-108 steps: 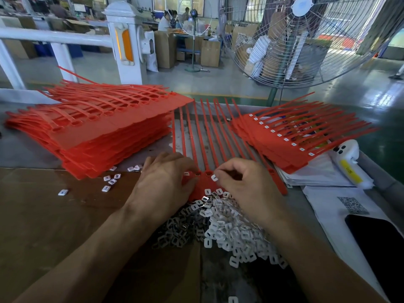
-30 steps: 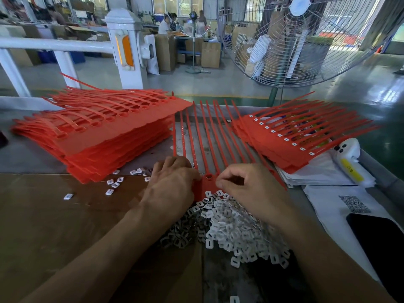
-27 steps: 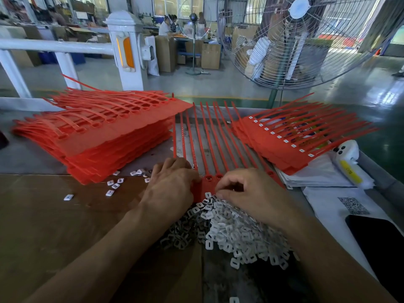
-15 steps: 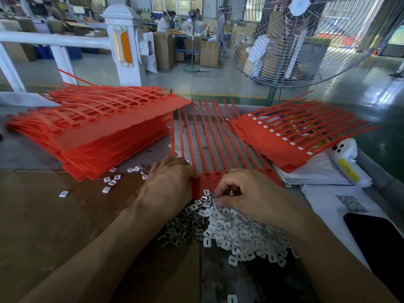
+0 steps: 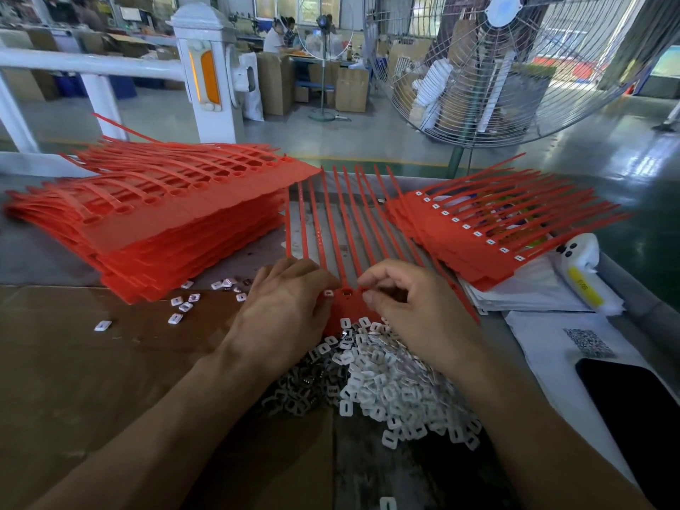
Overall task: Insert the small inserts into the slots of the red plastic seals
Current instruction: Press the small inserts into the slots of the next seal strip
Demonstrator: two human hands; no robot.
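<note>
A red sheet of joined seals (image 5: pixel 344 248) lies between my hands, its straps fanning away from me. My left hand (image 5: pixel 285 307) lies over its left end, fingers curled down onto the heads, with one white insert (image 5: pixel 328 293) seated just past my fingertips. My right hand (image 5: pixel 408 307) hovers over the right part of the sheet with thumb and forefinger pinched together; what they pinch is hidden. A heap of small white inserts (image 5: pixel 390 384) sits just in front of the sheet.
A tall stack of red seal sheets (image 5: pixel 165 215) lies at left, and a stack with white inserts fitted (image 5: pixel 478 230) at right. Loose inserts (image 5: pixel 184 307) dot the brown cardboard. A white handheld device (image 5: pixel 581 266), papers and a dark phone (image 5: pixel 636 410) lie at right.
My right hand has shifted a little up onto the row of seal heads from the edge of the insert heap. My left hand stays on the sheet's left end.
</note>
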